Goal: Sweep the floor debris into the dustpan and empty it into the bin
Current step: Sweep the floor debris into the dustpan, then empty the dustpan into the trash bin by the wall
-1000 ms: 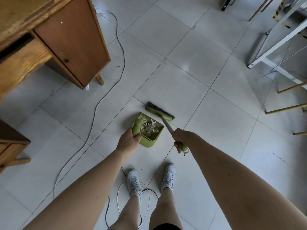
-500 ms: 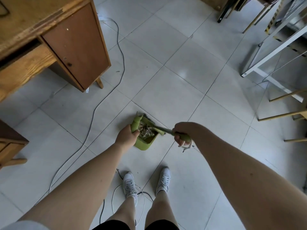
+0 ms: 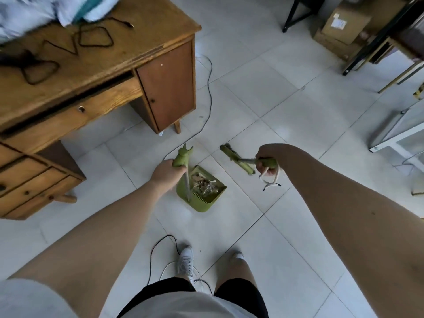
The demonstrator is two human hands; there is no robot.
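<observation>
on the tiled floor [image 3: 263, 106] just ahead of the person's feet sits the green dustpan [image 3: 202, 192], mouth up, holding a pile of debris [image 3: 204, 182], brownish scraps and pale bits. its thin metal stem rises to a green handle [image 3: 182, 156] with a forked top. left hand [image 3: 166, 172] is closed around the base of that handle, fingers wrapped. right hand [image 3: 267, 160] is clenched on the green grip of the brush [image 3: 236, 159], a white cord loop [image 3: 269, 180] dangling below the fist. brush head points toward the left, hanging just right of the dustpan and apart from it; cannot tell if it touches the floor. white sneaker [image 3: 185, 262] on the left foot is below the pan, right foot partly hidden by the knee. black cable [image 3: 160, 251] curls by the feet, a grey cable [image 3: 206, 106] runs from the handle area up past the desk. wooden desk [image 3: 96, 92] on the left, cupboard door shut, drawer with a round pull; on its tabletop a black cord [image 3: 96, 37] and pale blue cloth [image 3: 34, 12]. cardboard box [image 3: 344, 21] top right, white metal frame [image 3: 394, 138] at the right edge. frame is a bit motion-blurred.
</observation>
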